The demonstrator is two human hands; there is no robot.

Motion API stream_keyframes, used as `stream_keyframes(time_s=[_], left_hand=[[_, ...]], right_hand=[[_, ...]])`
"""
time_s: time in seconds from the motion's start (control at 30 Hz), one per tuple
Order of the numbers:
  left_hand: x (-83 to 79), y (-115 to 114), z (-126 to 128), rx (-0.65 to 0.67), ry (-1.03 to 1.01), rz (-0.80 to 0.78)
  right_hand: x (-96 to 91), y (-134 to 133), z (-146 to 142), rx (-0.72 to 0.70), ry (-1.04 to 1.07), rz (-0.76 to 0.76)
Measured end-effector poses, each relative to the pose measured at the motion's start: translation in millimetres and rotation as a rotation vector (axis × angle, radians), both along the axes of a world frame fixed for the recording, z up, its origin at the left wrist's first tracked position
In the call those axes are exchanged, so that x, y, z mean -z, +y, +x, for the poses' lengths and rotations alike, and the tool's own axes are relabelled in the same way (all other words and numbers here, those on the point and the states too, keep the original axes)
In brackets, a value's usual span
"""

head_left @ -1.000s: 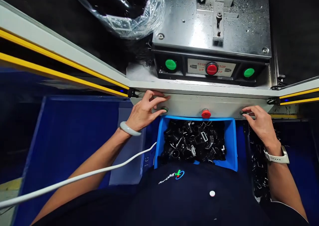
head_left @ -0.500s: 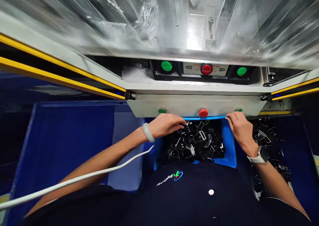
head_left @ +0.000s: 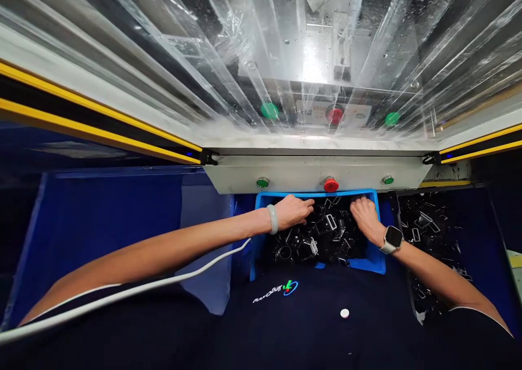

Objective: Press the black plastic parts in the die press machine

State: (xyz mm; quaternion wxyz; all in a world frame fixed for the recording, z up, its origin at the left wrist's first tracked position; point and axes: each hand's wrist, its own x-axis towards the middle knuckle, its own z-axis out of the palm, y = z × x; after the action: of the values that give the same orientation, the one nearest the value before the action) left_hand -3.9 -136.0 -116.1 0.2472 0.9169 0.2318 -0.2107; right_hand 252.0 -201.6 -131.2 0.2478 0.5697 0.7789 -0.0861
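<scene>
A blue bin (head_left: 322, 193) holds a heap of glossy black plastic parts (head_left: 314, 231), some with pale rectangular outlines. My left hand (head_left: 292, 211) reaches over the bin from the left, its fingers pointing right and slightly apart just above the parts; I see nothing held. At the bin's far right corner, my right hand (head_left: 365, 215) is down inside the rim with its fingers curled. Its fingertips are hidden, so whatever they hold cannot be made out. A pale bangle (head_left: 272, 219) is on my left wrist and a watch (head_left: 392, 236) on my right.
Beyond the bin runs a machine panel (head_left: 293, 171) with green buttons and a red button (head_left: 330, 184). A clear plastic screen (head_left: 228, 87) covers the machine front. More black parts (head_left: 432, 234) lie at right. A white cable (head_left: 175, 278) crosses at left.
The clear screen has come down over the machine's inner buttons. My left hand has moved right over the parts. My right hand has left the panel's edge and gone down into the bin.
</scene>
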Motion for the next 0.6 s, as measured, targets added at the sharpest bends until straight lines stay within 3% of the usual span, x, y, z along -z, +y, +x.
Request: stream_keyframes(time_s=[0.1,0.17,0.27,0.37,0.47,0.53,0.6], left_hand=[[-3.3,-4.4,-8.2,-0.058,-0.044,-0.008],[-9.9,-4.9,-18.2,-0.13,-0.096,-0.042],[-23.6,-5.1,-34.2,-0.388,-0.256,-0.179],[-34.9,-7.8,-42.9,-0.749,-0.492,-0.58],[-41.3,-12.6,-39.9,-1.06,-0.706,-1.03],[-45.0,-15.6,-32.5,-1.187,-0.825,-1.163],[-49.9,-17.6,-23.1,-1.253,-0.908,-1.187]], right_hand=[[12.3,3.6,-0.2,-0.002,0.017,-0.036],[10.5,4.3,0.9,0.008,0.028,-0.038],[-3.4,0.8,5.9,0.025,0.059,-0.027],[-22.2,-5.8,16.3,0.044,0.133,-0.023],[-40.7,-10.8,25.0,0.1,0.481,0.065],[-53.2,-11.5,22.4,0.117,0.77,0.205],[-65.9,-9.6,10.6,0.081,0.956,0.359]])
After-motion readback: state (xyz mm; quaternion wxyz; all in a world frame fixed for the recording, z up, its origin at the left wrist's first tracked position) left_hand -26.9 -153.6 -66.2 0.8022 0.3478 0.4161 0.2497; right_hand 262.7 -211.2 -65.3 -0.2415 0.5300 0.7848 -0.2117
